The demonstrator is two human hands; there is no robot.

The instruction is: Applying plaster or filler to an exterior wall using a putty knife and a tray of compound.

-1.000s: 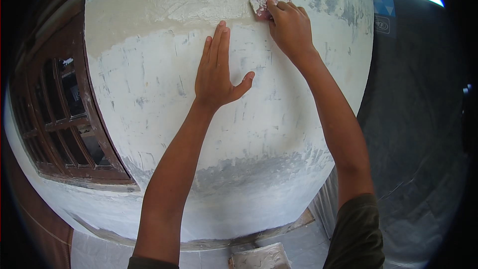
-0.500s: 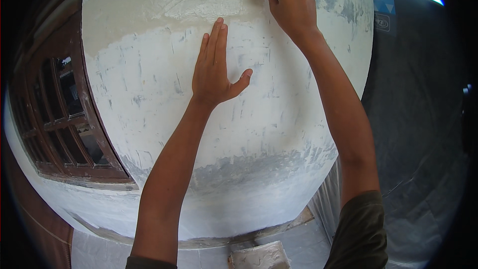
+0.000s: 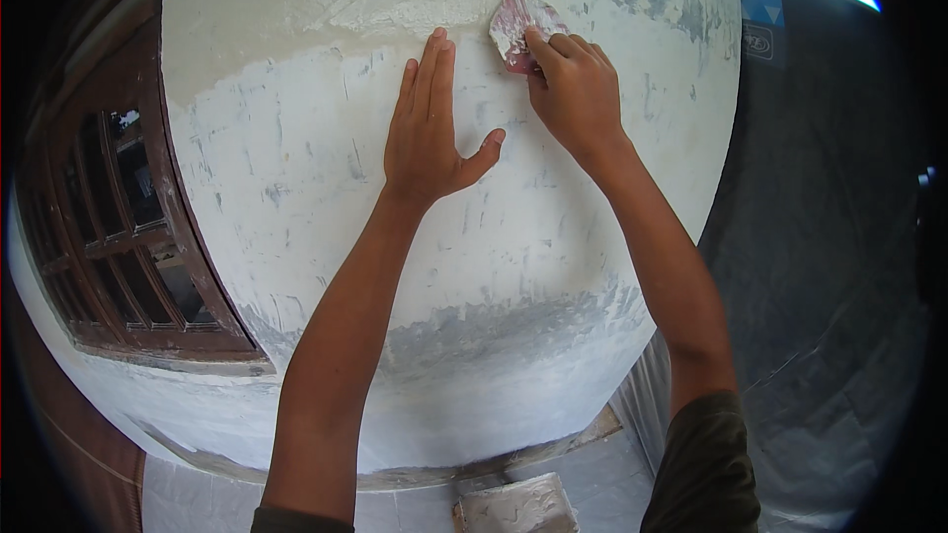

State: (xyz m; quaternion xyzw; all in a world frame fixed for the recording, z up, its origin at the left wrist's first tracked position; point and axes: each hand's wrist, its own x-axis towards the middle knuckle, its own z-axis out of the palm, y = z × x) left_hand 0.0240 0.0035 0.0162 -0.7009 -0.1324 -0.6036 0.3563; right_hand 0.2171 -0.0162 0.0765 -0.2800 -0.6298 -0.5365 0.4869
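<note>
A white, patchy wall [image 3: 326, 207] with grey smears fills the middle, and a wet, beige band of filler [image 3: 395, 0] runs across its upper part. Against it, just under that band, my left hand [image 3: 427, 143] lies flat, fingers pointing up and thumb out to the right. Higher to the right, my right hand [image 3: 583, 89] grips a reddish, filler-smeared scraper [image 3: 515, 28], its flat blade at the lower edge of the wet band. My right fingertips partly hide the scraper.
A brown wooden window [image 3: 128, 237] with dark panes is set at the left. Dark plastic sheeting [image 3: 829, 237] hangs on the right. Below, on the grey floor covering [image 3: 405, 513], sits a block-like board or container [image 3: 518, 505] topped with pale filler.
My right hand has drawn the scraper down the wall from the top edge of the picture. My left hand has barely moved.
</note>
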